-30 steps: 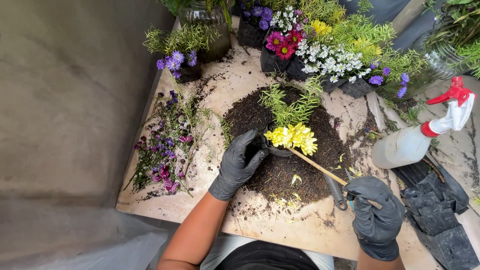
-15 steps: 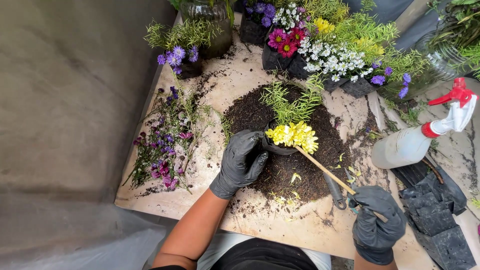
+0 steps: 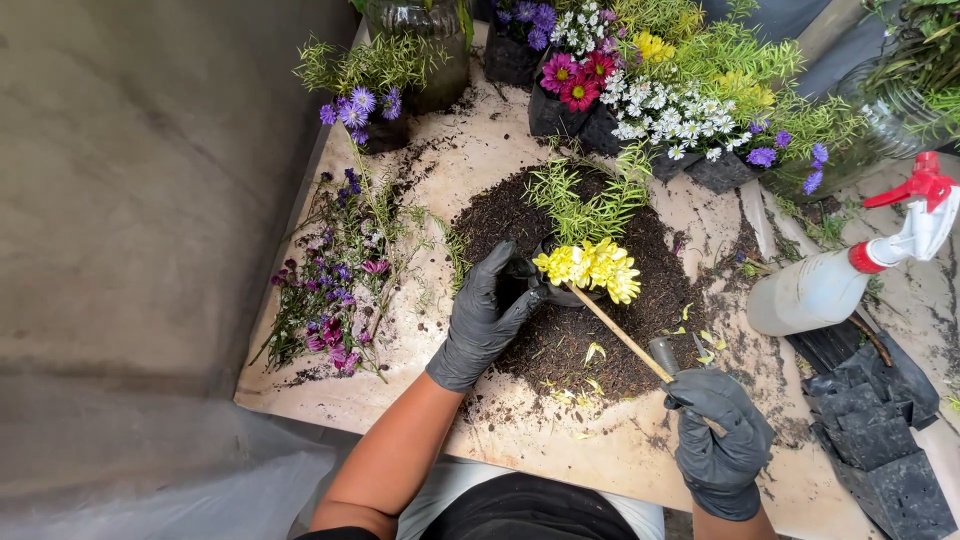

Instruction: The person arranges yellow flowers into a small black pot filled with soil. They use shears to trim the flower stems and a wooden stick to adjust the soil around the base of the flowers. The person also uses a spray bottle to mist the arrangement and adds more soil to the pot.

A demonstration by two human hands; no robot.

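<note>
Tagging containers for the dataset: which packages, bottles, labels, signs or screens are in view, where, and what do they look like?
Spray bottle: right side of the table, lying tilted; whitish body, red trigger and collar.
Black plastic trays: lower right, stacked, soft and crumpled.
Black pots: table's far edge, holding flowers.
Glass jar: top centre, clear, greenery inside.
No labels, signs or screens visible.

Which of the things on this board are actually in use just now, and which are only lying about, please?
In use: left gloved hand, small dark pot of yellow flowers, wooden stick, right gloved hand, dark soil heap.
Lying about: white spray bottle, cut purple flowers, black plastic pots.
</note>
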